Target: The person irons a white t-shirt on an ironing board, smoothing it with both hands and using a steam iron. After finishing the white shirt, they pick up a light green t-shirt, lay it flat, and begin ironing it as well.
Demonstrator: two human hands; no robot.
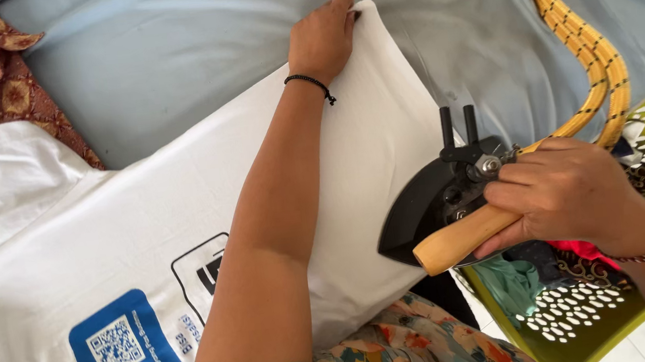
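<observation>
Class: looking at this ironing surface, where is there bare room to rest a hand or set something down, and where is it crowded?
Free: the blue sheet beyond the white shirt, left of the left hand. Crowded: right edge, with the iron, right hand, yellow cord and green basket.

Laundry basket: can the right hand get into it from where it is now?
Probably yes, once freed: the right hand hovers right above the green laundry basket, nothing between, but its fingers grip the iron.
</observation>
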